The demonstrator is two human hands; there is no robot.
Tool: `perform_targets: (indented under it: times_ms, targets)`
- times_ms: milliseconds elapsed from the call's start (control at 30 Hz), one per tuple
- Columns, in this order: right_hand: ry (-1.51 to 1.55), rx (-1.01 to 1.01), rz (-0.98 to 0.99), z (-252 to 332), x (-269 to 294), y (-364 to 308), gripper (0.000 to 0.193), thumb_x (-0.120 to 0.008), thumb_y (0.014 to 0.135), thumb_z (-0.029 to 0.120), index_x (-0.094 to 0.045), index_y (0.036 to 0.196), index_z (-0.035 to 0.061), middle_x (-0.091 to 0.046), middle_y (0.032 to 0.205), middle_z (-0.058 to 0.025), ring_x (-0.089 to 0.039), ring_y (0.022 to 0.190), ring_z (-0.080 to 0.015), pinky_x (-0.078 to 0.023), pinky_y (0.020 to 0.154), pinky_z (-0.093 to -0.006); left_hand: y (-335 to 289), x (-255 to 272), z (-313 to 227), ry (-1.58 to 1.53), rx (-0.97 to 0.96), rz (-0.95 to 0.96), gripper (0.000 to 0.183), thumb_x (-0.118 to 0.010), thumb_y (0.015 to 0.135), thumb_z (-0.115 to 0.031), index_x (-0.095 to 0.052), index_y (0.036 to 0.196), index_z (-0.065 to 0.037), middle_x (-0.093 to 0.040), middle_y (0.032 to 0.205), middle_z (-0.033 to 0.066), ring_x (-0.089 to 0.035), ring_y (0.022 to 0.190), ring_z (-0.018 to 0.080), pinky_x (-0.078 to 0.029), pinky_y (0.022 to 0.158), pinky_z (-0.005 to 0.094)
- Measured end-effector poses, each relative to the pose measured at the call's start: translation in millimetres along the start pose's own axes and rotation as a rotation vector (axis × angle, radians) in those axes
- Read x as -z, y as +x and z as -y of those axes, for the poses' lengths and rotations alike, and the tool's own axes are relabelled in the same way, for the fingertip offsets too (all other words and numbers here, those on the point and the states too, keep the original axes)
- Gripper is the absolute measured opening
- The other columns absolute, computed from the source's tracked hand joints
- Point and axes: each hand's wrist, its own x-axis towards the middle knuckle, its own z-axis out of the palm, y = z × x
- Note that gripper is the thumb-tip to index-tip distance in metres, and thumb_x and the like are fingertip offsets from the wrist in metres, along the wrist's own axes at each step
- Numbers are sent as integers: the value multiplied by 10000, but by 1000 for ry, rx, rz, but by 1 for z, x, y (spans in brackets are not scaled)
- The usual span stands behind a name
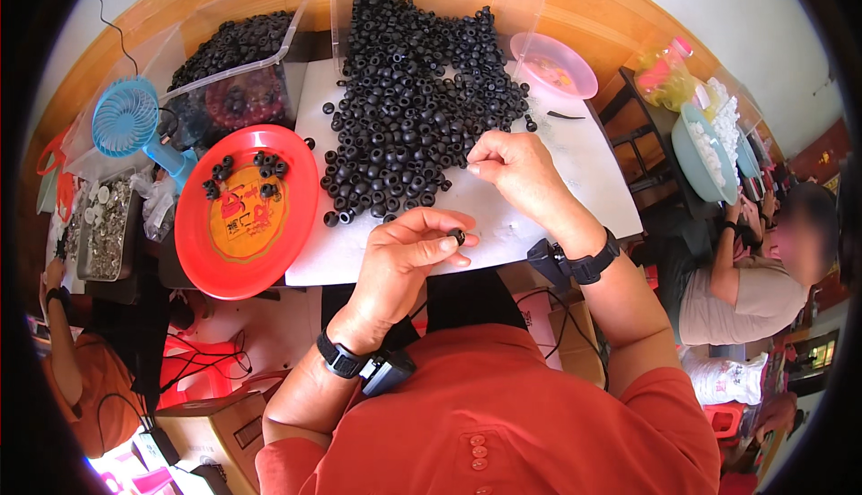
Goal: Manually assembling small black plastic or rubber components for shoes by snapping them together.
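Observation:
Between the thumb and fingers of my left hand (395, 257) is a small black round piece with a hole (458, 236), held just above the near part of the white board (530, 217). To the right and farther off, my right hand (525, 170) is pinched closed beside the edge of a large heap of similar black round pieces (413, 100). Whatever its fingertips hold, if anything, is too small to make out. At my left lies a red plate (193, 235) with several black pieces in small clusters on its orange printed middle.
A clear bin of black pieces (242, 51) and a blue fan (127, 118) stand at the left. A pink bowl (579, 73) and a thin black strip (566, 115) lie right of the heap. Co-workers sit at both sides; a side table holds a pale green basin (691, 158).

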Motion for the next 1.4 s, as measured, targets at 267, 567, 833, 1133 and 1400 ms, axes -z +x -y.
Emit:
perform_targets:
  times_ms: [267,567,833,1133,1400]
  targets:
    - [-50,115,36,21,-15,12,131,-672,831,131,-734,946,144,-720,806,-121,-696,766,-310,-525,670,-426,1,-3,-2,63,38,161,183,-665,895,-46,-664,1059,35,-635,1205,207,-637,1097,282,-547,905,379]
    - [-298,157,119,13,-20,21,113,-664,833,122,-681,944,130,-708,766,-98,-682,726,-335,-509,635,-451,13,-9,0,65,118,132,191,-642,901,-43,-651,1065,56,-598,1266,205,-628,1113,272,-554,919,375]
    - [-332,145,67,8,-4,-21,140,-621,786,90,-692,906,95,-698,819,-132,-676,776,-339,-503,662,-462,4,5,-9,72,-46,37,193,-656,899,-73,-674,1058,35,-582,1316,220,-599,1172,323,-495,982,407]
    - [-439,276,-37,13,-16,-36,174,-647,723,53,-671,874,136,-609,799,-51,-647,729,-293,-497,600,-433,4,8,-12,55,-41,58,171,-663,891,-22,-683,1050,36,-662,1121,150,-648,1011,253,-528,856,363]
    - [-491,407,-4,12,-16,-34,110,-659,717,74,-640,823,48,-624,847,-103,-645,809,-302,-504,676,-440,0,7,-13,65,-36,8,179,-704,862,-23,-684,1025,46,-652,932,90,-632,768,164,-494,647,292]
